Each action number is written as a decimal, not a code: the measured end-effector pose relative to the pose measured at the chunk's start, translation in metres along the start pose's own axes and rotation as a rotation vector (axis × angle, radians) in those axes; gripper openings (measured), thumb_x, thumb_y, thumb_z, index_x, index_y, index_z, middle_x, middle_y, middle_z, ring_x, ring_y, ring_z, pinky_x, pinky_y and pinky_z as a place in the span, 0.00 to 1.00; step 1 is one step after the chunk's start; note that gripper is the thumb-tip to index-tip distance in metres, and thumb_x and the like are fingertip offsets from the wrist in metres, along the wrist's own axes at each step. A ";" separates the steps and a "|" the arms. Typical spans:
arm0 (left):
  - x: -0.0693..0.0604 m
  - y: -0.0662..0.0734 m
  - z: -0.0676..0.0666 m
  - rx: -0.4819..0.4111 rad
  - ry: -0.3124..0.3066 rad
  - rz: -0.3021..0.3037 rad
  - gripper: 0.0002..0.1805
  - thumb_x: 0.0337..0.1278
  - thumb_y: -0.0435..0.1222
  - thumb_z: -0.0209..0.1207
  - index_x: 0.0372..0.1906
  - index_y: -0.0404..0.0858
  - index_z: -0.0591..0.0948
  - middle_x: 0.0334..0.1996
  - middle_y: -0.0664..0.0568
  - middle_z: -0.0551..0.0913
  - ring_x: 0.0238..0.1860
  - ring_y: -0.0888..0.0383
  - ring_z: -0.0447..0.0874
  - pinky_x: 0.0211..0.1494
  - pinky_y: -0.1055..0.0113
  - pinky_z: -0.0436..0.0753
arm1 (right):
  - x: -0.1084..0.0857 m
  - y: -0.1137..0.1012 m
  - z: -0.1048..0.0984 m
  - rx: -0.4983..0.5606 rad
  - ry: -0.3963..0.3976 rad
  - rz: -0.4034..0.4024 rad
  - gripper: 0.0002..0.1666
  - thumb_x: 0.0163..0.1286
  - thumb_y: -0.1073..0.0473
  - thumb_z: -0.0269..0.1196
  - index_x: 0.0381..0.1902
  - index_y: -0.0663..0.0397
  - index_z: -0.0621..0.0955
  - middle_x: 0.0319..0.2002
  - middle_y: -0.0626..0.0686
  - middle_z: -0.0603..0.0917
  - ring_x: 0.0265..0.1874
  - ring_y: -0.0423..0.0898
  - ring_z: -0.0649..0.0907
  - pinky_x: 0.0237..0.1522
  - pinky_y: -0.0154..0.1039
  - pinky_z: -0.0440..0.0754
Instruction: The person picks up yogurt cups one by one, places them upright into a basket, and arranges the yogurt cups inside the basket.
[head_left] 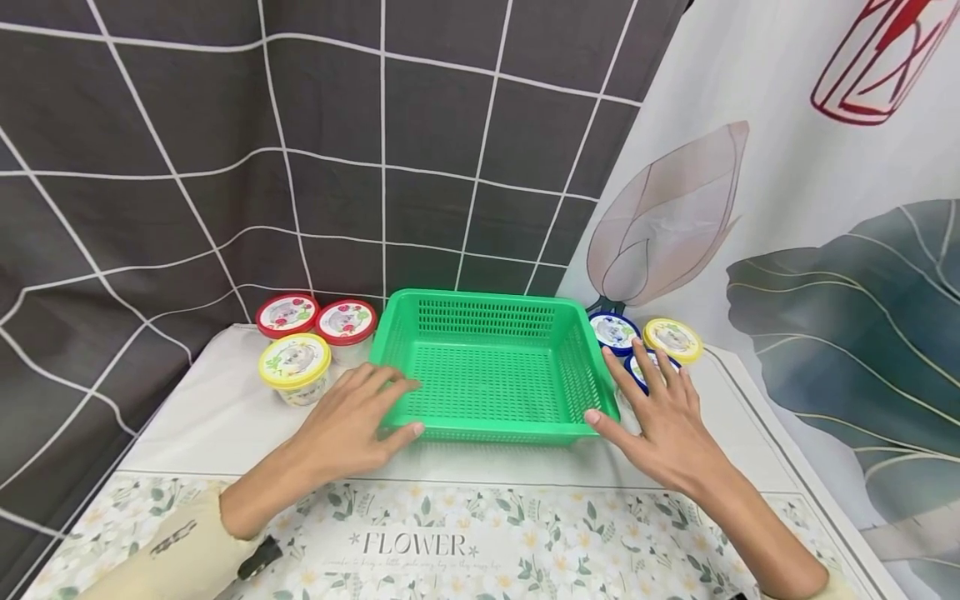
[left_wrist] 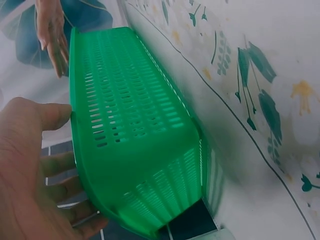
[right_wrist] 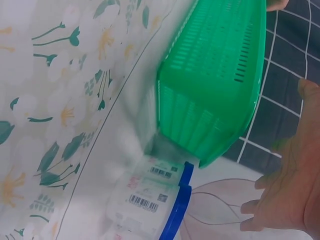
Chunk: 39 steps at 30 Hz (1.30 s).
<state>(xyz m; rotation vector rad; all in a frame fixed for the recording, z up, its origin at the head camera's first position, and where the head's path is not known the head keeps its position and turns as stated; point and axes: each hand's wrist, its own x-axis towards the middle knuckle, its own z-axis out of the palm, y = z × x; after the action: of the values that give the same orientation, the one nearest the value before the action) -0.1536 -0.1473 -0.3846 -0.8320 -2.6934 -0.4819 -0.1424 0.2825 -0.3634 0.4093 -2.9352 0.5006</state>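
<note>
A green perforated plastic basket [head_left: 495, 427] stands on the table with nothing inside it. My left hand [head_left: 352, 421] is at its front left corner, fingers extended over the rim. In the left wrist view the thumb [left_wrist: 55, 116] touches the rim edge and the fingers are loosely bent beside it. My right hand [head_left: 667, 425] is spread wide near the front right corner, above a blue-lidded tub [head_left: 637, 375] that it partly covers. The right wrist view shows that hand [right_wrist: 290, 175] apart from the basket [right_wrist: 200, 110].
Left of the basket stand two red-lidded tubs [head_left: 347, 322] and a yellow-lidded tub [head_left: 296, 360]. At the right are another blue-lidded tub [head_left: 613, 332] and a yellow-lidded one [head_left: 673, 340]. A dark checked curtain [head_left: 427, 200] hangs behind; a flower-print cloth [head_left: 555, 533] covers the table's front.
</note>
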 end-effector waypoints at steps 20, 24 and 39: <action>-0.001 0.004 0.002 -0.006 0.016 0.084 0.18 0.71 0.44 0.73 0.61 0.44 0.91 0.54 0.53 0.90 0.56 0.52 0.87 0.67 0.46 0.85 | -0.004 0.007 0.000 -0.004 0.000 0.035 0.53 0.82 0.28 0.60 0.95 0.32 0.53 0.95 0.62 0.43 0.92 0.75 0.41 0.85 0.84 0.37; -0.002 0.005 0.003 0.006 0.016 0.096 0.17 0.72 0.43 0.72 0.60 0.45 0.91 0.54 0.54 0.90 0.55 0.53 0.87 0.64 0.48 0.86 | -0.005 0.008 0.000 -0.005 -0.001 0.038 0.53 0.83 0.28 0.59 0.95 0.32 0.52 0.95 0.62 0.42 0.92 0.76 0.41 0.84 0.84 0.38; -0.001 0.009 0.006 0.038 0.019 0.130 0.14 0.73 0.40 0.72 0.59 0.49 0.91 0.51 0.57 0.91 0.53 0.54 0.89 0.56 0.54 0.87 | -0.006 0.015 -0.004 -0.018 0.001 0.068 0.52 0.83 0.28 0.58 0.94 0.35 0.55 0.94 0.63 0.45 0.91 0.76 0.45 0.84 0.85 0.40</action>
<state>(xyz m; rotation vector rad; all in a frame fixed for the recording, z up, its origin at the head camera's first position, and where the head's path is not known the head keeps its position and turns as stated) -0.1480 -0.1383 -0.3886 -0.9786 -2.6019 -0.4057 -0.1410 0.2988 -0.3656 0.3085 -2.9588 0.4825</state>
